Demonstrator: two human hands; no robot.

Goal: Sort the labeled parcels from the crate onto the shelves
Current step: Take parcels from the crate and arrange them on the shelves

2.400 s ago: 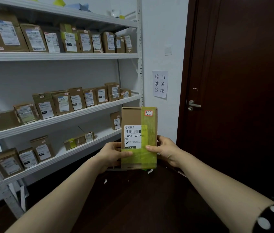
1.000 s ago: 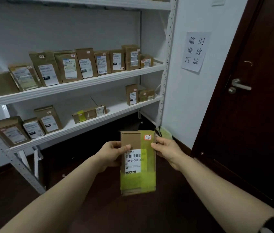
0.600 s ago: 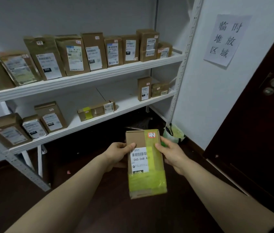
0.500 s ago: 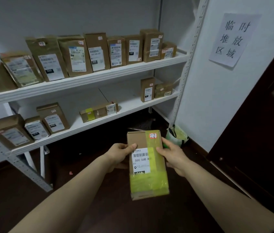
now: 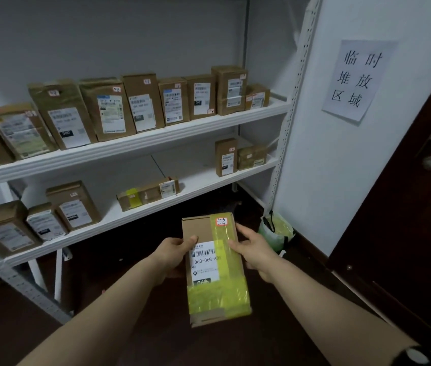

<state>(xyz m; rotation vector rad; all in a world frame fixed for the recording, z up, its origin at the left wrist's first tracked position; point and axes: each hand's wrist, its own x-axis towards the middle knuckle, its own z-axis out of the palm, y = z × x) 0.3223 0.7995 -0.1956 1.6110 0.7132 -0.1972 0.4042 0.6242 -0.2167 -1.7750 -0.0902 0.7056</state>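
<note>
Parcel (image 5: pixel 214 270) in mid-air before the shelves, left hand (image 5: pixel 172 253) and right hand (image 5: pixel 255 250) gripping its long edges, fingers (image 5: pixel 243 231) curled round; best check the red sticker (image 5: pixel 221 221), then stand it label-out on the lower shelf (image 5: pixel 198 180).

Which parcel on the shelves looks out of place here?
The long parcel with yellow tape on the lower shelf lies on its side, while most other parcels stand upright, labels facing out.

Parcel (image 5: pixel 209 262) between left hand (image 5: pixel 172 256) and right hand (image 5: pixel 255 253), shelves (image 5: pixel 135 147) beyond at left (boxes (image 5: pixel 108 109) on both), door (image 5: pixel 407 233) at right.
</note>
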